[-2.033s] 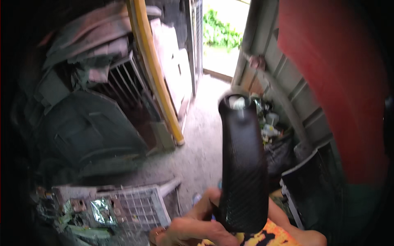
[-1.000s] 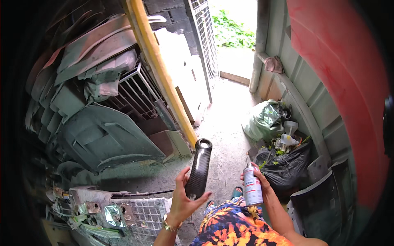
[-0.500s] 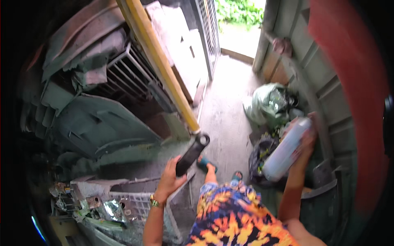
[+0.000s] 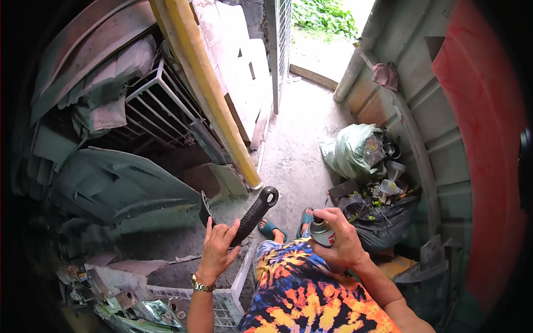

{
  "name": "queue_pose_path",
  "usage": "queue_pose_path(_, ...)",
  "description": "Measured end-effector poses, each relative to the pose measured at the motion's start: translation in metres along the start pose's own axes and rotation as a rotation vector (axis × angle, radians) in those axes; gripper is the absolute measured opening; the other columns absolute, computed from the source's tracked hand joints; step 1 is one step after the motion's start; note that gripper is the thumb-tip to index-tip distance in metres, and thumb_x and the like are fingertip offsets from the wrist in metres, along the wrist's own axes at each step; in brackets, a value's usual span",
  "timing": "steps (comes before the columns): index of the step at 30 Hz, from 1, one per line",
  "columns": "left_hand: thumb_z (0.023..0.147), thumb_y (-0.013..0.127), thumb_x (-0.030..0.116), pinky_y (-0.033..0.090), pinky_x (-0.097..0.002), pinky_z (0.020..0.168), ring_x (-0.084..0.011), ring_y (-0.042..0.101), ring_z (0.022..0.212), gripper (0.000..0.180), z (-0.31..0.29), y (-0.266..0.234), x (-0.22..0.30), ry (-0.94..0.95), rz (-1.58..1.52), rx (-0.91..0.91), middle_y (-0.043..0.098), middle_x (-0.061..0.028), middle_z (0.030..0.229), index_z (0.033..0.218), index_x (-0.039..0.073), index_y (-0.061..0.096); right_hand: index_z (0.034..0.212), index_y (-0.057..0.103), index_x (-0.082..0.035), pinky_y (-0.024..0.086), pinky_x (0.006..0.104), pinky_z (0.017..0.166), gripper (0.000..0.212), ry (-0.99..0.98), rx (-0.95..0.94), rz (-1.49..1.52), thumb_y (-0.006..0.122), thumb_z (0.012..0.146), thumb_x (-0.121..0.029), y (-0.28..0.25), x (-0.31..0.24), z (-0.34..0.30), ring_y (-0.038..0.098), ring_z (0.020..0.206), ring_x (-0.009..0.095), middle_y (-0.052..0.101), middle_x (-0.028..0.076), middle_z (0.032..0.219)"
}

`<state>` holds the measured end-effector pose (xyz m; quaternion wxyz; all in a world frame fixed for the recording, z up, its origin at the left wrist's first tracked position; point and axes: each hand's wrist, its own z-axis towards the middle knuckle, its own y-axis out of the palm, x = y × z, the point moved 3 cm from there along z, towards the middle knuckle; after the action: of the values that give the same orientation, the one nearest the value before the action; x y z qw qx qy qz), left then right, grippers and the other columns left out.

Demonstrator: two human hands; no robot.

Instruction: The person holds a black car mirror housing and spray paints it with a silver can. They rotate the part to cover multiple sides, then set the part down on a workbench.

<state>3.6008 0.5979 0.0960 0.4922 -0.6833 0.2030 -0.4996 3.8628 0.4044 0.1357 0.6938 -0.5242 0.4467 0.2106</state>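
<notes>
No text is legible, even on the spray can (image 4: 320, 232).

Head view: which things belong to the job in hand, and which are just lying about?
In hand:
black ring-ended part, held by the left hand
spray can, gripped by the right hand

Lying about:
pale green sack
black plastic bag
grey moulded panel
pink rag

pretty much all the light's pouring in through the doorway (image 4: 319, 58), blown out to near white; the greenery (image 4: 325, 19) outside keeps some colour, but the pale panels (image 4: 233, 61) glare too; left side sinks into murky shadow; hands (image 4: 219, 247) look reasonably crisp, red panel (image 4: 486, 111) on the right's kinda soft; fisheye bends stuff toward the rim; corners go fully black
</notes>
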Motion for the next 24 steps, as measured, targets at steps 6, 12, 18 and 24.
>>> queue_pose_path(6, 0.073, 0.082, 0.006, 0.025, -0.0635, 0.125, -0.029, 0.057, 0.11, 0.086, 0.027, -0.004, -0.006, -0.017, 0.007, -0.001, 0.053, -0.0079, 0.107, 0.152, 0.009, 0.049, 0.14, 0.055, -0.011, 0.059, 0.0415, 0.085, 0.073, -0.023, -0.051, -0.031, 0.088, 0.075, -0.013, -0.006, 0.005, 0.043, 0.071, 0.097, 0.035, 0.06, 0.019, 0.125)
queue_pose_path(12, 0.076, 0.078, 0.004, 0.022, -0.0661, 0.126, -0.0271, 0.057, 0.112, 0.077, 0.054, 0.0, 0.007, 0.035, 0.201, 0.014, 0.054, -0.0066, 0.108, 0.149, 0.009, 0.053, 0.143, 0.057, -0.017, 0.06, 0.0451, 0.081, 0.071, -0.126, -0.022, -0.061, 0.087, 0.079, -0.023, -0.018, 0.011, 0.072, 0.072, 0.093, 0.04, 0.061, 0.019, 0.124)
queue_pose_path(18, 0.081, 0.075, 0.005, 0.021, -0.0679, 0.125, -0.0263, 0.057, 0.113, 0.07, 0.068, -0.006, 0.011, 0.012, 0.184, 0.0, 0.055, -0.0061, 0.108, 0.148, 0.009, 0.054, 0.144, 0.057, -0.017, 0.06, 0.0453, 0.082, 0.072, -0.142, -0.049, -0.043, 0.086, 0.079, -0.023, -0.025, 0.014, 0.087, 0.072, 0.094, 0.041, 0.06, 0.02, 0.125)
queue_pose_path(24, 0.075, 0.08, 0.003, 0.022, -0.0671, 0.125, -0.028, 0.056, 0.114, 0.08, 0.07, -0.006, 0.012, 0.001, 0.084, -0.015, 0.054, -0.007, 0.109, 0.15, 0.009, 0.052, 0.145, 0.056, -0.017, 0.06, 0.0459, 0.082, 0.072, -0.106, -0.112, -0.042, 0.086, 0.079, -0.024, -0.029, 0.019, 0.091, 0.072, 0.094, 0.041, 0.059, 0.02, 0.126)
